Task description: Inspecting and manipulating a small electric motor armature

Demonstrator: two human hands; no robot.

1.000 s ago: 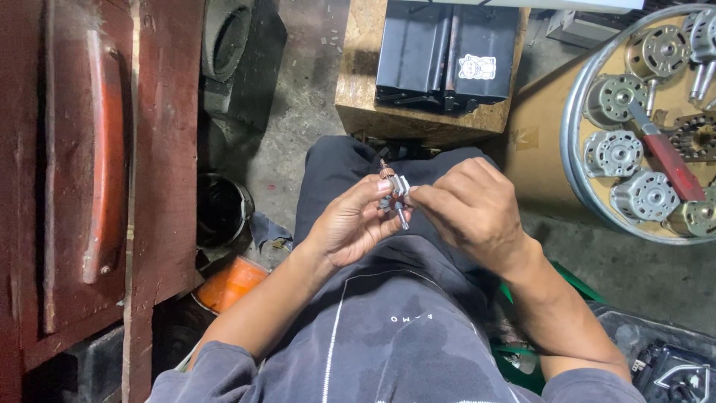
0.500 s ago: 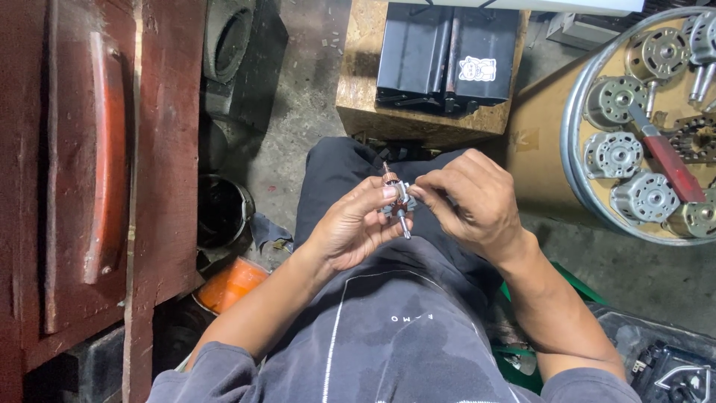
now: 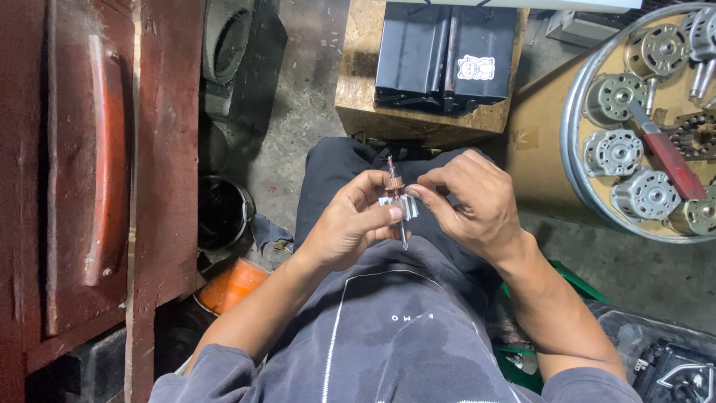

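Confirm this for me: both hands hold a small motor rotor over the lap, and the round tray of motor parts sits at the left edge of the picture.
One thing is off. Both hands, left and right, do hold the small motor rotor over the lap, but the round tray of motor parts sits at the right edge, not the left, as the head view shows.

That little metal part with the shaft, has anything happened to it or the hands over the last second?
Very little. The right hand shifted slightly, its fingertips working at the small motor rotor. The left hand kept pinching the rotor, with its shaft upright over the lap. Nothing was let go. The round tray of motor parts and the black case stayed put.
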